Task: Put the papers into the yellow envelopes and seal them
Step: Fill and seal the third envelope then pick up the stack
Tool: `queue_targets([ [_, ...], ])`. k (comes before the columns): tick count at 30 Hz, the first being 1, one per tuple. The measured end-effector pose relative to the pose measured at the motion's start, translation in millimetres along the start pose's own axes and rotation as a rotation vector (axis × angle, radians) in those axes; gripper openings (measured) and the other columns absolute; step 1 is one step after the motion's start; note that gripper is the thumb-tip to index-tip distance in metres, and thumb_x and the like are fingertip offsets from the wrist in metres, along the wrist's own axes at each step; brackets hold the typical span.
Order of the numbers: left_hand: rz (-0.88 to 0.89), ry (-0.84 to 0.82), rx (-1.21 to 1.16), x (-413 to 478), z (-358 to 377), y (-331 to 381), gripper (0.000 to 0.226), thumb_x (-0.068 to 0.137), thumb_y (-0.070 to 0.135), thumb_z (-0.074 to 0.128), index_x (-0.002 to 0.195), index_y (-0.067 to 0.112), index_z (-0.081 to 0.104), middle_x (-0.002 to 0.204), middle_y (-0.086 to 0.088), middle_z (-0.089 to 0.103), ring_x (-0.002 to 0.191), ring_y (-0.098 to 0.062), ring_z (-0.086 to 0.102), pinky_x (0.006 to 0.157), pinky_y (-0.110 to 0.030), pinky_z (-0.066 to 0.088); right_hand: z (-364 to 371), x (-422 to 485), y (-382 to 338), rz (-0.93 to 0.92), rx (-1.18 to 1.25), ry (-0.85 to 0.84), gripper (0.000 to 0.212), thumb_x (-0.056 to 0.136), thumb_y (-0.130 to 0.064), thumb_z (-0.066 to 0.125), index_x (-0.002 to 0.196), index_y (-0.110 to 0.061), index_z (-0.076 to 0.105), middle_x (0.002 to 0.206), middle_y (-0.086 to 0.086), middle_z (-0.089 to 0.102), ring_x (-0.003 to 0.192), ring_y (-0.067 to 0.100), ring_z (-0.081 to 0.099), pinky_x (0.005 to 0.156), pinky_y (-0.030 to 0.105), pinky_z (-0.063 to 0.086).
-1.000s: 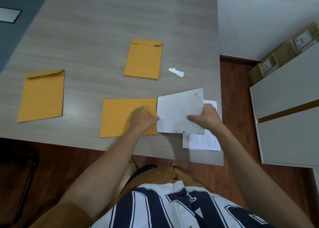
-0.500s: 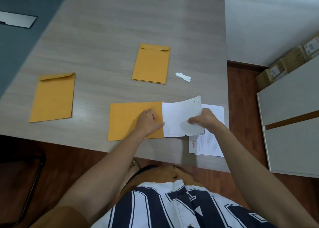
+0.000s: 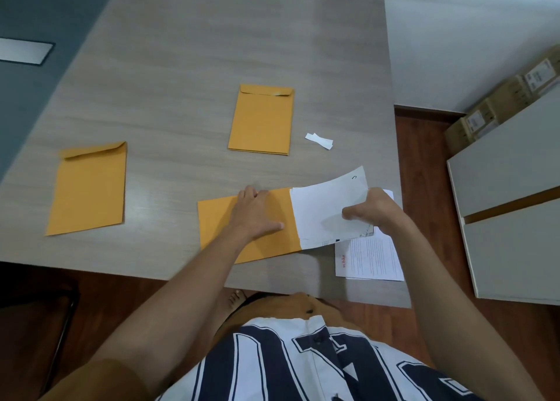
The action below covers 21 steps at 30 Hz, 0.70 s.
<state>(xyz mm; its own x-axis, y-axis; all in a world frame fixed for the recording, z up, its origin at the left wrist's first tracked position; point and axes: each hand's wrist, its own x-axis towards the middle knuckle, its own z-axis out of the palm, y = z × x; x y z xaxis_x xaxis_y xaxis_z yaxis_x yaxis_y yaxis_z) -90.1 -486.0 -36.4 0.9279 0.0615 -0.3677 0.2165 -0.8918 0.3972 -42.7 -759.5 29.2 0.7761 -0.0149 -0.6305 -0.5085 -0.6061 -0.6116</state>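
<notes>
While the left hand [image 3: 257,211] is lying flat with straight fingers, pressing on the yellow envelope [image 3: 218,227] near the near edge of the table [image 3: 212,52], I am watching the right hand [image 3: 374,211] gripping the papers [image 3: 321,209] by their right end, thumb on top and fingers curled underneath; the envelope is lying sideways on the table, its opening facing right; the papers' left end is meeting that opening, and I cannot tell how far inside it is reaching; their far right corner is curling upward; printed sheets [image 3: 369,258] are resting on the table under the right hand, at the near right corner; an envelope stack [image 3: 262,121] is lying farther off at the centre, with a white strip [image 3: 319,140] just to its right; a single envelope [image 3: 89,188] is lying well apart on the left; a pale cabinet [image 3: 515,188] and cardboard boxes [image 3: 500,106] are standing right of the table.
</notes>
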Motion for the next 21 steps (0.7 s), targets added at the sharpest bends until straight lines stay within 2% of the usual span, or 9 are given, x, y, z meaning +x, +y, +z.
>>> queue_targets([
  [4, 0.002, 0.005, 0.000, 1, 1, -3, 0.096, 0.057, 0.066, 0.076, 0.137, 0.026, 0.043, 0.122, 0.000, 0.040, 0.118, -0.020, 0.038, 0.090, -0.030, 0.037, -1, 3, -6, 0.021, -0.017, -0.011, 0.026, 0.067, -0.006, 0.076, 0.091, -0.012, 0.067, 0.092, 0.006, 0.070, 0.076, 0.021, 0.066, 0.060, 0.029, 0.053],
  [9, 0.010, 0.001, 0.001, 1, 1, -1, 0.099, 0.054, 0.069, 0.075, 0.137, 0.027, 0.041, 0.122, 0.000, 0.039, 0.116, -0.020, 0.038, 0.086, -0.029, 0.034, 5, 10, -9, 0.012, -0.035, -0.061, 0.032, 0.065, -0.007, 0.077, 0.096, -0.008, 0.068, 0.096, 0.010, 0.072, 0.085, 0.026, 0.069, 0.070, 0.035, 0.056],
  [12, 0.019, -0.014, -0.004, 1, 0, 2, 0.100, 0.054, 0.068, 0.077, 0.138, 0.026, 0.040, 0.125, -0.001, 0.038, 0.119, -0.022, 0.038, 0.094, -0.032, 0.038, 14, 13, -7, 0.004, -0.034, -0.102, 0.026, 0.064, -0.007, 0.077, 0.089, -0.012, 0.068, 0.094, 0.008, 0.072, 0.079, 0.023, 0.068, 0.071, 0.035, 0.057],
  [14, 0.030, -0.028, -0.017, -1, -2, 3, 0.103, 0.054, 0.068, 0.079, 0.139, 0.025, 0.040, 0.125, -0.002, 0.037, 0.120, -0.021, 0.037, 0.097, -0.032, 0.037, 16, 15, -4, 0.009, -0.029, -0.107, 0.028, 0.064, -0.008, 0.077, 0.090, -0.013, 0.068, 0.094, 0.005, 0.072, 0.082, 0.022, 0.068, 0.076, 0.037, 0.058],
  [16, 0.070, -0.057, 0.005, -3, -5, 1, 0.110, 0.051, 0.070, 0.080, 0.141, 0.023, 0.038, 0.129, -0.003, 0.033, 0.125, -0.023, 0.033, 0.101, -0.033, 0.035, 17, 17, 0, 0.032, -0.012, -0.115, 0.028, 0.066, -0.007, 0.078, 0.091, -0.014, 0.068, 0.095, 0.004, 0.072, 0.082, 0.020, 0.068, 0.073, 0.034, 0.057],
  [18, 0.169, -0.106, 0.119, -5, -9, -5, 0.129, 0.045, 0.075, 0.078, 0.149, 0.024, 0.023, 0.148, -0.009, 0.022, 0.141, -0.030, 0.020, 0.113, -0.040, 0.026, 15, 18, 5, 0.056, 0.009, -0.115, 0.027, 0.068, -0.006, 0.079, 0.092, -0.014, 0.068, 0.095, 0.003, 0.072, 0.081, 0.018, 0.067, 0.068, 0.030, 0.056],
  [21, 0.271, -0.183, 0.303, -13, -7, -15, 0.157, 0.036, 0.080, 0.078, 0.152, 0.035, -0.018, 0.163, -0.008, -0.007, 0.150, -0.035, -0.013, 0.121, -0.054, 0.001, 14, 16, 13, 0.063, 0.044, -0.092, 0.026, 0.069, -0.008, 0.082, 0.089, -0.017, 0.068, 0.094, 0.001, 0.071, 0.082, 0.017, 0.067, 0.062, 0.027, 0.052],
])
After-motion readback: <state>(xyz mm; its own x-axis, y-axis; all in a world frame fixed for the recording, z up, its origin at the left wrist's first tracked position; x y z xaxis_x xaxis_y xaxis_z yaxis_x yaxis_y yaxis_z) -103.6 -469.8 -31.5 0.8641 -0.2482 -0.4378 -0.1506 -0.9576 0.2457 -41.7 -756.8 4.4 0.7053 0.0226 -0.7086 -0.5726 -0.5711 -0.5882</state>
